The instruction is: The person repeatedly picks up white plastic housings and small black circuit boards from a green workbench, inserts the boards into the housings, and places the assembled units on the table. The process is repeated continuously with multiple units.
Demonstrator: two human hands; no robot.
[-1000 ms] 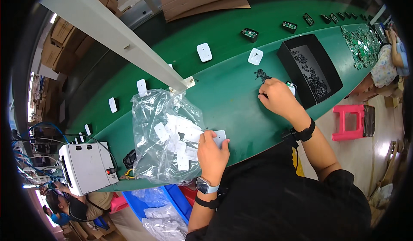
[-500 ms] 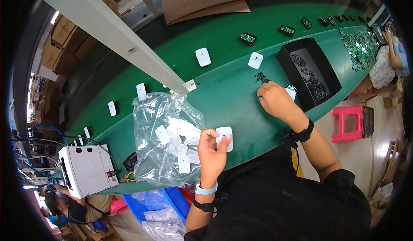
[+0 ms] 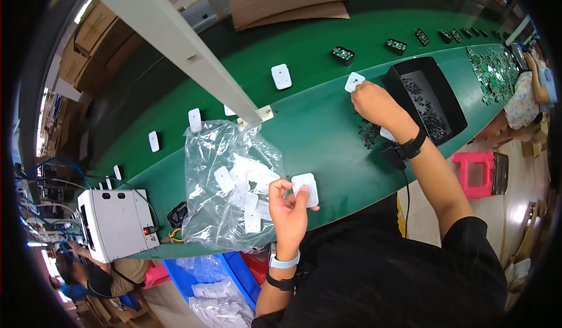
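My left hand (image 3: 289, 208) pinches a white plastic cover (image 3: 309, 188), thumb pressed on its face. My right hand (image 3: 376, 106) is closed, its fingertips bent down at the near edge of another white cover (image 3: 354, 80) that has a dark mark in its middle. Whether they grip that cover or a small part is hidden by the hand. Just below the right wrist lies a small pile of tiny black parts (image 3: 368, 133). Partly under that wrist is another white piece (image 3: 386, 133). A clear plastic bag (image 3: 202, 211) holding several white covers lies left of my left hand.
A black bin (image 3: 456, 117) of tiny black parts stands right of my right hand. Black housings with circuit boards (image 3: 343, 54) line the green belt. Loose green boards (image 3: 493, 73) pile up far right. A metal post (image 3: 199, 64) rises beyond the bag; a white machine (image 3: 119, 219) stands left.
My right hand has moved away from me, from the pile of black parts to the white cover beyond it. The left hand keeps its cover in nearly the same place.
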